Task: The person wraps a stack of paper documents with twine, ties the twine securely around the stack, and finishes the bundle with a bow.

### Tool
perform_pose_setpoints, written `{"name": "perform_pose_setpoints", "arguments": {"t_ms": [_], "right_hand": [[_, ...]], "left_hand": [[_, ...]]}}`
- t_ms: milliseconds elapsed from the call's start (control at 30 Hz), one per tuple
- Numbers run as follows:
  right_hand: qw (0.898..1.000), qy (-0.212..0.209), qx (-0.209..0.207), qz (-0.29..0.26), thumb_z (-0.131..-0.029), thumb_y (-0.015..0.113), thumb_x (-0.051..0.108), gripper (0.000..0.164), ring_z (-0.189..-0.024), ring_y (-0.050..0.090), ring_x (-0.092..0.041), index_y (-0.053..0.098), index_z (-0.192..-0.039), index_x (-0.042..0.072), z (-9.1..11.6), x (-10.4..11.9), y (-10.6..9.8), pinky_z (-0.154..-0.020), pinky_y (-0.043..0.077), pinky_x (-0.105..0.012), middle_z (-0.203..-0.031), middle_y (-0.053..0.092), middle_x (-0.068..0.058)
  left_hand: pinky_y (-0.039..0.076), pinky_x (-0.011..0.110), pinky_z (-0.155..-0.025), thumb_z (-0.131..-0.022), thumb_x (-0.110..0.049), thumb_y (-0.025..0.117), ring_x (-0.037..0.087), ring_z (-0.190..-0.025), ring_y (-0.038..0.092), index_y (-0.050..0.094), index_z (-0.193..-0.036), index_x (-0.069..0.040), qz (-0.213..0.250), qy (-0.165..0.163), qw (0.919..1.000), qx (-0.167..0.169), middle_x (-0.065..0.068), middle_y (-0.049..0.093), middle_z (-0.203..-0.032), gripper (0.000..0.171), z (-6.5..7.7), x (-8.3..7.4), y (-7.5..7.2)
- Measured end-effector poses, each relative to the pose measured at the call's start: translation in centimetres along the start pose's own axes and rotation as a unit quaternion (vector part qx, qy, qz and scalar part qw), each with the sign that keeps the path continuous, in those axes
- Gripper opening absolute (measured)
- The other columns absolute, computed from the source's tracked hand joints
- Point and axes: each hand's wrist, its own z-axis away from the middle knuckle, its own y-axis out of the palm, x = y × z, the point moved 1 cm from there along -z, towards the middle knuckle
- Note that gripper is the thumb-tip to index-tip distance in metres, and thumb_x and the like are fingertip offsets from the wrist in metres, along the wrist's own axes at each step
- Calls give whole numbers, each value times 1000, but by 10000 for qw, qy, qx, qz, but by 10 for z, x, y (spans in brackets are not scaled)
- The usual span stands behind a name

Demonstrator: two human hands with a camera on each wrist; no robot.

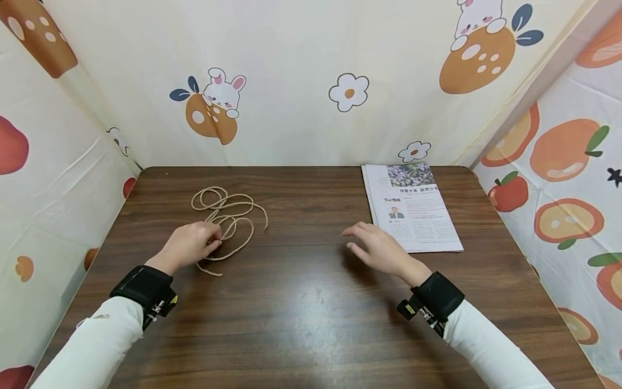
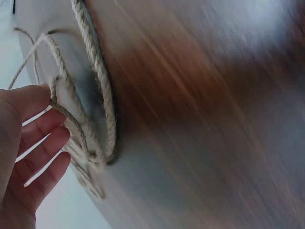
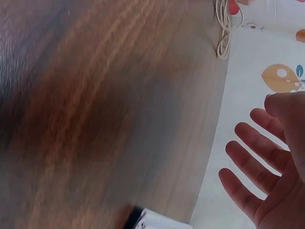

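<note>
**Left hand (image 1: 187,246) pinches the rope (image 2: 102,80); right hand (image 1: 382,251) holds nothing**

The rope lies in loose loops left of centre in the head view, well in from the far and left edges of the table (image 1: 311,335). The left hand's grip has thumb and forefinger pinched on a strand at the pile's near-left side, the other fingers stretched out. The right hand's grip is relaxed, fingers apart, over the table at the lower-left corner of the newspaper (image 1: 423,216).

The far edge meets the back cloth (image 1: 291,124) across the upper middle of the frame, and the newspaper reaches up to it at upper right. Side edges slope outward toward the lower corners, with the left cloth (image 1: 53,216) and right cloth (image 1: 566,183) hanging alongside. Room for moving stretches between the two hands and down to the bottom of the frame, where the near edge is cut off.

The left forefinger is hidden behind the thumb in the left wrist view, and the pinched strand partly so. The right hand covers a bit of the newspaper; its small print is unreadable. Only a newspaper corner enters the right wrist view, at the bottom.
</note>
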Motion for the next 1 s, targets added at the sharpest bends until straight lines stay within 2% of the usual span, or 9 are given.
{"name": "perform_pose_setpoints", "arguments": {"t_ms": [333, 633, 867, 1000], "right_hand": [[9990, -356, -202, 165, -85, 64, 15, 23, -90, 61, -18, 62, -106, 7, 0, 15, 15, -74, 50, -35, -98, 63, -3], [9996, -182, 173, 119, -88, 62, 20, 22, -89, 62, -15, 62, -108, 9, -4, 25, 20, -73, 50, -32, -99, 63, -2], [9994, -137, 320, 37, -89, 60, 18, 21, -88, 62, -15, 62, -107, 8, -9, 33, 25, -72, 50, -31, -99, 63, -3], [9989, -193, 428, -47, -89, 60, 18, 20, -83, 61, -14, 63, -106, 9, -11, 39, 31, -69, 49, -30, -97, 63, -2]], "left_hand": [[38, 27, -52, -77, -15, 72, 6, -58, 46, 55, -74, -18, 66, 473, 9988, -54, -8, 53, -69, 18, -10, -29, 11], [37, 25, -51, -75, -15, 73, 6, -57, 44, 52, -71, -18, 34, 776, 9970, -40, -9, 50, -67, 21, -23, -55, 14], [39, 28, -51, -74, -13, 72, 7, -56, 47, 52, -70, -18, -12, 1114, 9936, -176, -9, 52, -66, 21, -31, -71, 17], [38, 26, -50, -76, -15, 71, 6, -56, 47, 52, -70, -19, -16, 1203, 9927, -71, -10, 51, -66, 20, -36, -80, 18]]}}
